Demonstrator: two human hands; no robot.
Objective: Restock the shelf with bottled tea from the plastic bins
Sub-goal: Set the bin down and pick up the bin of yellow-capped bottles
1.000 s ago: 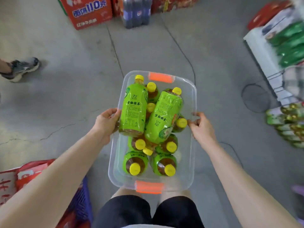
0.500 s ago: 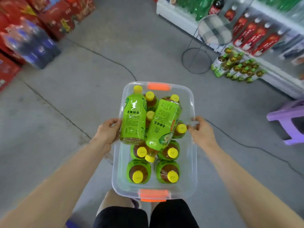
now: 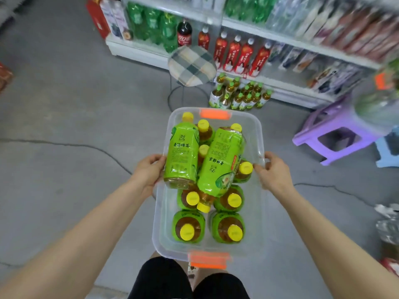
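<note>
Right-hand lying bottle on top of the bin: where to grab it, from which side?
Grip the lying bottle around its labelled middle, coming straight down from above. It rests tilted on the upright bottles, cap toward the person, its broad side exposed. The right hand is nearest, but both hands grip the bin.

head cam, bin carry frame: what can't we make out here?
- Upright tea bottles at the far end of the clear bin: count unclear, two lying bottles cover them.
- Left hand and right hand fingertips: hidden under the bin rim.
- Upper right shelf goods: motion blur, labels unreadable.
- Bottles on the floor: labels too small.
</note>
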